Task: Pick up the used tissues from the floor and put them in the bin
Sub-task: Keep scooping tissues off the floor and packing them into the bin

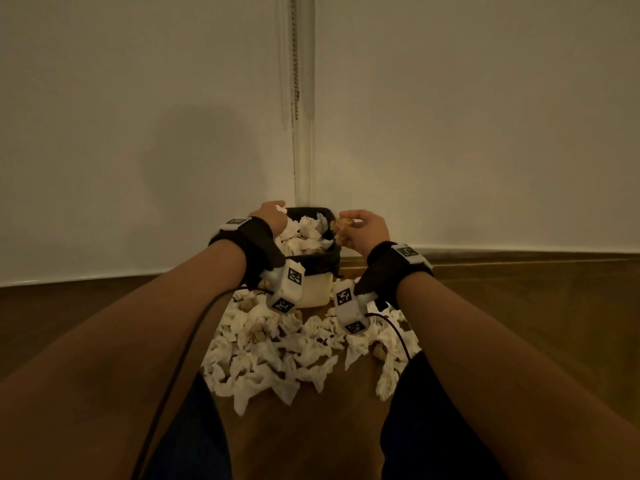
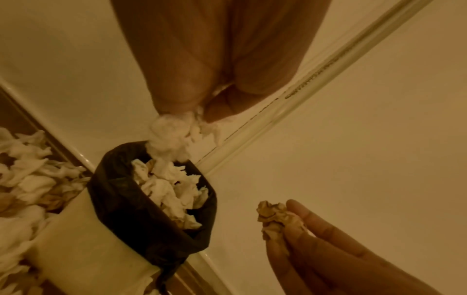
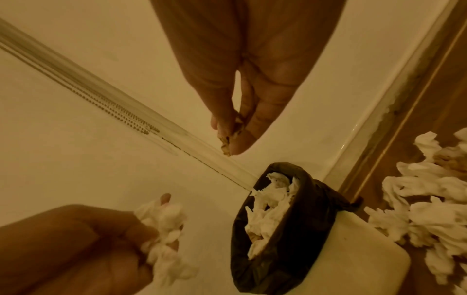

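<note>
A small cream bin (image 1: 313, 289) with a black liner (image 2: 121, 199) stands in the corner, heaped with crumpled tissues (image 1: 304, 237). My left hand (image 1: 272, 214) hovers over the bin's left rim and grips a white tissue wad (image 2: 171, 137), seen too as the white wad (image 3: 164, 229). My right hand (image 1: 363, 228) is at the bin's right rim and pinches a brown-stained tissue (image 1: 343, 230), the same stained tissue (image 2: 275, 217) showing in the left wrist view and only as a scrap (image 3: 231, 137) between the fingertips in the right wrist view. Several crumpled tissues (image 1: 277, 355) lie on the floor before the bin.
White walls meet in a corner behind the bin, with a vertical strip and bead chain (image 1: 295, 64) running up it. The wooden floor (image 1: 519, 306) spreads right and left. My knees (image 1: 194, 438) frame the tissue pile. Cables hang from both wrist cameras.
</note>
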Tool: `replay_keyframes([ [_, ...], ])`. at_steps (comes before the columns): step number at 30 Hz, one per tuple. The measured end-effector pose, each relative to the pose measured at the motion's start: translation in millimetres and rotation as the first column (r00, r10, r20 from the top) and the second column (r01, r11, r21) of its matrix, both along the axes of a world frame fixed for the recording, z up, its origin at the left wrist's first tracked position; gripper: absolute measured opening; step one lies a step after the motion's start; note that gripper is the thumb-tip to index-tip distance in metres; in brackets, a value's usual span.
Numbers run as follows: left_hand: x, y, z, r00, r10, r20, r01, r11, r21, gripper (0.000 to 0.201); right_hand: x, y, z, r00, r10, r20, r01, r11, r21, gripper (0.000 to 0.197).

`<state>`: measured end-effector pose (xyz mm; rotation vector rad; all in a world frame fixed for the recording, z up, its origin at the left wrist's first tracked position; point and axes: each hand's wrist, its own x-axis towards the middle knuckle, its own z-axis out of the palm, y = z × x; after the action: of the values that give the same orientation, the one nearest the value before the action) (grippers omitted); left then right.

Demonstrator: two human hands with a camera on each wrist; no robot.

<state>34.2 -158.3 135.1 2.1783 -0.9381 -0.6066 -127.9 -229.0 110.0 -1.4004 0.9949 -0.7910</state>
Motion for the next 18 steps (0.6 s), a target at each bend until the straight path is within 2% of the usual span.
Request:
replay_keyframes([
  [3, 12.8, -11.0, -15.1, 0.995, -0.017, 0.096, 0.008, 0.996, 0.090, 0.046, 12.5, -7.3, -12.5, 0.994, -0.005, -0.111, 0.002, 1.000, -0.028, 0.035],
  [5, 18.7, -18.2, -23.7, 0.998, 0.014, 0.067, -0.015, 1.000, 0.015, 0.042, 18.3, -13.5, -20.0, 0.978, -0.014, -0.209, 0.001, 0.998, -0.062, 0.038],
  [7, 24.5, -27.0, -37.9, 0.998, 0.063, -0.005, -0.064, 0.991, -0.119, 0.041, 22.8, -20.1, -27.5, 0.961, -0.055, -0.270, 0.032, 0.995, -0.090, 0.031],
  [10, 26.3, -39.9, -53.8, 0.998, 0.059, 0.010, -0.057, 0.986, -0.159, 0.043, 31.5, -29.6, -39.4, 0.936, -0.091, -0.340, 0.042, 0.988, -0.148, 0.026],
  [13, 25.6, -55.0, -67.7, 0.989, 0.042, 0.145, -0.022, 0.991, -0.134, 0.038, 40.3, -39.7, -48.9, 0.899, -0.072, -0.433, -0.040, 0.968, -0.246, 0.030],
  [16, 22.8, -60.0, -76.6, 0.952, -0.008, 0.307, 0.022, 0.999, -0.042, 0.036, 47.2, -42.5, -57.2, 0.850, -0.019, -0.526, -0.177, 0.931, -0.319, 0.029],
  [18, 22.7, -63.1, -82.0, 0.948, -0.029, 0.318, 0.025, 1.000, 0.018, 0.039, 50.9, -42.9, -62.4, 0.789, -0.009, -0.614, -0.286, 0.879, -0.380, 0.026],
])
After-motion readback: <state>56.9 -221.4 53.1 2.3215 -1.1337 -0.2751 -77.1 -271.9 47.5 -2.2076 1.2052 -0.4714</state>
